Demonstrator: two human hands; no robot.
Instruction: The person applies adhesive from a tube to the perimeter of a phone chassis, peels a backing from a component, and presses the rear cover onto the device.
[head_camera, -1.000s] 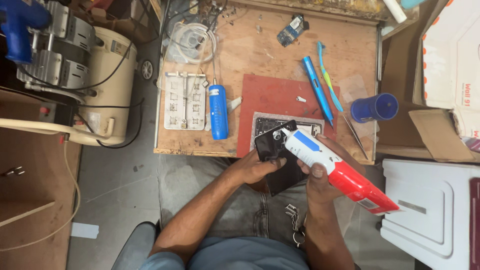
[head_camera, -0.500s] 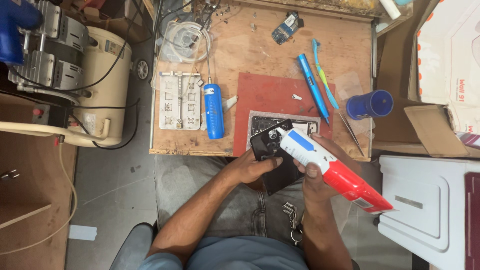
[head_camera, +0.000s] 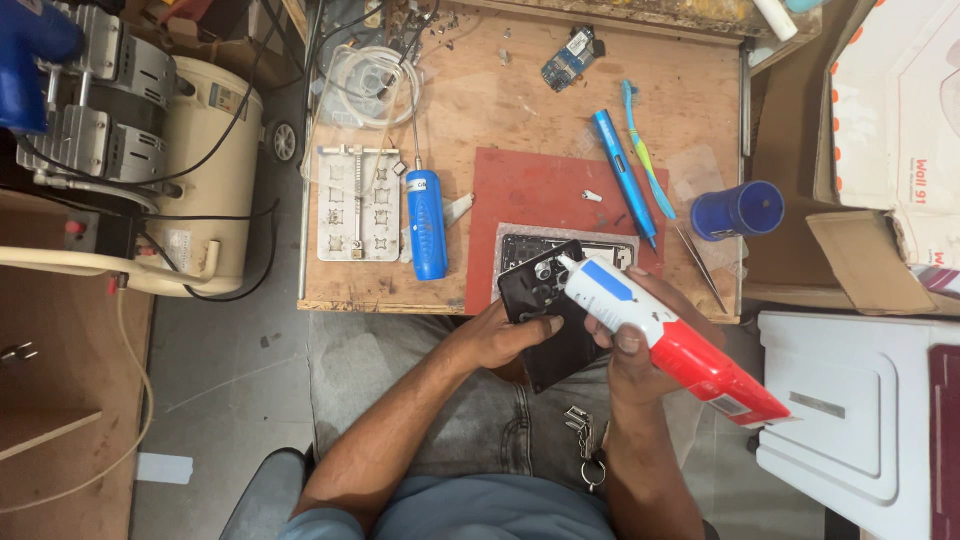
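Since a second ago the hands and the tube have hardly shifted; the nozzle stays at the top of the black panel, and only the camera's framing has drifted a little.

At the near edge of the desk (head_camera: 700, 60), the right hand (head_camera: 640, 335) is closed around a white, blue and red glue tube (head_camera: 665, 335), its tip touching the upper end of the black phone back cover (head_camera: 545, 310). The left hand (head_camera: 500, 335) grips that cover from the left side, thumb pressed on its face, holding it tilted and partly over the lap, overhanging the desk's near edge.

Just behind the cover, a phone frame (head_camera: 600, 250) lies on a grey pad on a red mat (head_camera: 540, 190). Left of the mat lies a blue-handled screwdriver (head_camera: 427, 225), and beyond it a metal holding fixture (head_camera: 357, 203) by the left edge. A blue pen-shaped tool (head_camera: 622, 172) and a toothbrush (head_camera: 645, 160) lie at the mat's right side, a blue cup (head_camera: 740, 210) near the right edge. A small circuit board (head_camera: 565, 62) rests towards the far edge. An air compressor (head_camera: 150, 150) stands on the floor to the left.
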